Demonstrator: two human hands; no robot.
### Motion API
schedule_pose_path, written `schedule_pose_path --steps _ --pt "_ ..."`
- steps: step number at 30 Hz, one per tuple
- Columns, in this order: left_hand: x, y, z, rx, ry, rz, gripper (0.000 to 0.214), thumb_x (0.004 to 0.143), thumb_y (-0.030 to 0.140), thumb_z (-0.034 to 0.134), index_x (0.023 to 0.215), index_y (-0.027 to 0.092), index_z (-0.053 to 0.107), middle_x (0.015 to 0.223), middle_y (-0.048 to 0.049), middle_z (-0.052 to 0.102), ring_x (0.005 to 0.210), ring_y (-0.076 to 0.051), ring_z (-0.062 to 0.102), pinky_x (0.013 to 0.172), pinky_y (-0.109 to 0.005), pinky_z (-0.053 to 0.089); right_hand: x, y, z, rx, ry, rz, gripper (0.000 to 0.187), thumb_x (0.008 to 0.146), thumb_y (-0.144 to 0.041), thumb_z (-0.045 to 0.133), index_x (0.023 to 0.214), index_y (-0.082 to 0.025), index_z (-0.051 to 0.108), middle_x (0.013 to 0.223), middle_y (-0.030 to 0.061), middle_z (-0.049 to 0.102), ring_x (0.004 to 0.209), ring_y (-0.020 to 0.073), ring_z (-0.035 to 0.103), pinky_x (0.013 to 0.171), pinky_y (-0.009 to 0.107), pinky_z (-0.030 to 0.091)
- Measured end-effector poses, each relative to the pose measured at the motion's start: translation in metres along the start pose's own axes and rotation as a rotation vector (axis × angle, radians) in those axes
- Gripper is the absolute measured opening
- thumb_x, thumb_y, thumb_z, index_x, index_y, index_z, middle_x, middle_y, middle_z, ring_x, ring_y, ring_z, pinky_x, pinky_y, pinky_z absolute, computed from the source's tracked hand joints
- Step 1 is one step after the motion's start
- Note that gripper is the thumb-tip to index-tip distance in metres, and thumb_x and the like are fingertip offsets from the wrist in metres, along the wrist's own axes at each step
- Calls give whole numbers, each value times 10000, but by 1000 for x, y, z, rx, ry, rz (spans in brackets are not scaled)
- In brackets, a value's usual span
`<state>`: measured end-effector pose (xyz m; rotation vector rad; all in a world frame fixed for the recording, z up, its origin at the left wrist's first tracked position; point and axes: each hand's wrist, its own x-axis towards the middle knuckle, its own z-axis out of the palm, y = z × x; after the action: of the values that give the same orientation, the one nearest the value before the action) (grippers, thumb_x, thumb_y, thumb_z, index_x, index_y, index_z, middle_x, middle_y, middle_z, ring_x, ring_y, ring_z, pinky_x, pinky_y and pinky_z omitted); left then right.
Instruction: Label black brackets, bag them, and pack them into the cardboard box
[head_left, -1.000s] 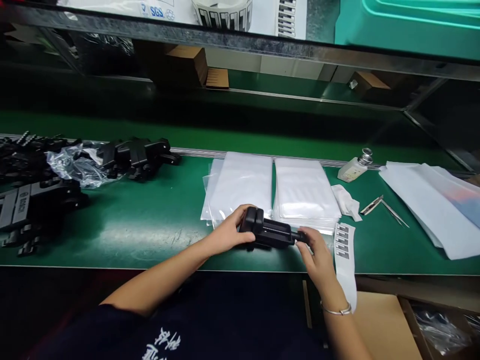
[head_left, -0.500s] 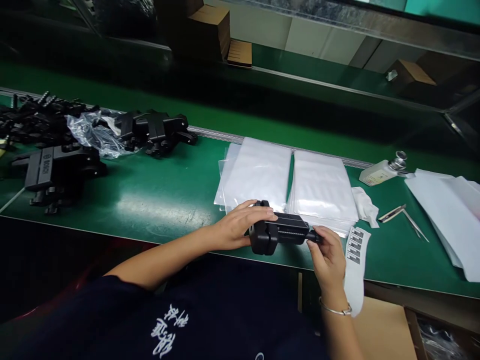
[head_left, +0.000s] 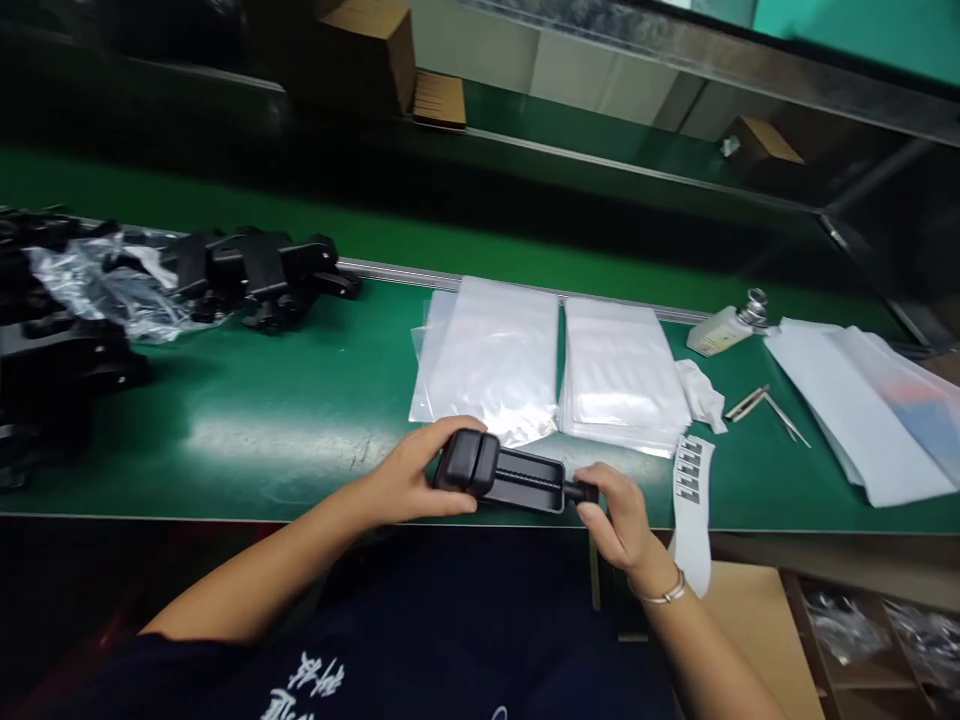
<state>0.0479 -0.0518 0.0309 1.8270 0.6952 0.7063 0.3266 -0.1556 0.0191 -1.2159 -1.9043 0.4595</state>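
Note:
A black plastic bracket (head_left: pixel 531 482) with a long open channel is held level above the front of the green bench. My left hand (head_left: pixel 418 478) wraps round its thick, block-like end, thumb and fingers on opposite sides. At the other end my right hand (head_left: pixel 619 518) pinches a short black knob (head_left: pixel 580 492) between thumb and fingers. Just behind the bracket lie two stacks of clear plastic bags, a left stack (head_left: pixel 499 350) and a right stack (head_left: pixel 624 370). The underside of the bracket is hidden.
More black brackets (head_left: pixel 262 270) and crumpled clear plastic (head_left: pixel 112 285) lie at the left. To the right are a label strip (head_left: pixel 691 500), crumpled tissue (head_left: pixel 700 395), tweezers (head_left: pixel 784 418), a white bottle (head_left: pixel 721 331) and white sheets (head_left: pixel 847 400). Cardboard boxes (head_left: pixel 371 50) stand on the shelf behind.
The bracket has been turned over so that its open channel faces up. My left hand's grip has shifted to around the block end. The camera view has swung to the right.

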Motion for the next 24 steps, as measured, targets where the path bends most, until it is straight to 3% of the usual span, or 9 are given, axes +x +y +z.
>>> schedule_pose_path --steps 3,6,8,10,13,16,20,24 --pt "-3 0 -9 110 -98 207 443 744 329 751 1154 257 597 1157 -106 694 1060 -275 656 925 -411 502 3 -3 8 414 -21 440 341 947 -412 425 1231 -241 503 702 -4 545 607 168 548 565 301 480" --pt "-5 -1 -12 171 -136 256 366 763 298 728 1115 279 632 1176 -97 698 1092 -275 650 979 -456 477 8 -2 8 663 -98 661 440 899 -517 495 1232 -232 528 647 -31 471 571 153 496 538 278 448" --pt "-6 -2 -10 159 -110 211 418 723 322 766 1118 280 636 1155 -91 705 1078 -281 654 967 -448 485 11 -1 8 700 -101 706 486 892 -552 500 1252 -228 533 632 -33 470 561 149 491 517 264 427" --pt "-4 -6 -4 104 16 75 502 689 381 795 1143 261 619 1131 -89 702 1052 -287 655 914 -417 508 13 0 9 677 -40 684 558 916 -601 420 1310 -215 505 634 -19 508 577 160 524 544 280 457" --pt "6 -14 9 -108 280 -191 573 723 535 733 1166 203 583 1089 -90 680 999 -280 644 842 -375 513 12 4 16 484 142 571 558 911 -608 444 1303 -223 539 908 66 653 883 217 629 829 382 516" --pt "19 -23 21 -365 365 -319 590 762 625 653 1119 160 584 1052 -91 664 980 -265 620 836 -350 491 13 10 31 359 233 548 378 850 -508 622 1100 -228 664 1202 99 629 1164 264 557 1030 450 419" --pt "31 -27 32 -439 337 -293 564 798 647 606 1079 158 591 1011 -73 654 994 -247 591 869 -334 458 16 19 48 546 432 654 284 814 -464 666 940 -210 678 1037 72 670 1022 235 611 964 428 456" --pt "36 -23 37 -377 309 -202 605 805 678 577 1115 159 570 1016 -72 638 1007 -245 573 876 -327 445 23 23 50 672 563 707 275 803 -467 668 893 -208 642 886 37 651 869 191 601 871 372 472"
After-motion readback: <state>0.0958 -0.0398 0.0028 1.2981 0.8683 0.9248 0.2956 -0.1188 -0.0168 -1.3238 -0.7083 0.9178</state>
